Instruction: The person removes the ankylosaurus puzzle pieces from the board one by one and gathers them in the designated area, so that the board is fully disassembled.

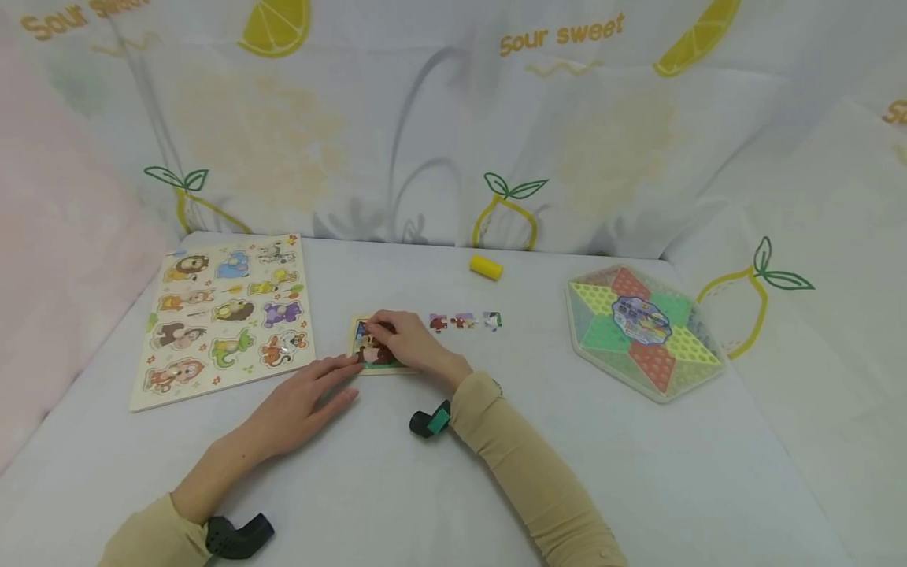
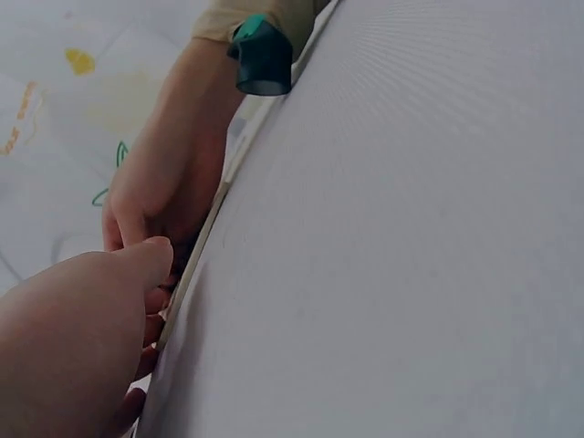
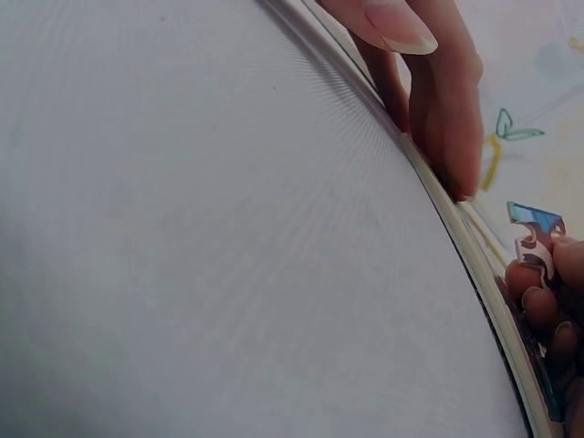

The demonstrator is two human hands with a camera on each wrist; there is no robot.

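We pinch jigsaw piece point(image 3: 541, 224) in right hand point(image 1: 414, 344) over puzzle tray point(image 1: 386, 371); left hand point(image 1: 298, 405), fingers extended, touches tray's 8-o'clock edge. Animal peg board point(image 1: 223, 327) near, 9 o'clock; loose pieces point(image 1: 464, 321) at 3, then counter point(image 1: 538, 346) room, Chinese checkers board point(image 1: 641, 323).

1. In the head view, the right hand point(image 1: 414, 342) covers the right part of the small framed jigsaw puzzle point(image 1: 383, 372), hiding some of its picture.
2. The jigsaw piece point(image 3: 537, 219) it pinches is partly hidden by its own fingers, and the right wrist view's right edge crops that hand.
3. The left hand point(image 1: 298, 409) is cut off by the left wrist view's left and bottom edges.
4. Prints on the three loose jigsaw pieces point(image 1: 463, 321) are too small to make out.
5. Lettering on the Chinese checkers board's point(image 1: 597, 335) central label point(image 1: 641, 320) is illegible.
6. Both beige sleeves point(image 1: 534, 472) run past the head view's bottom edge.
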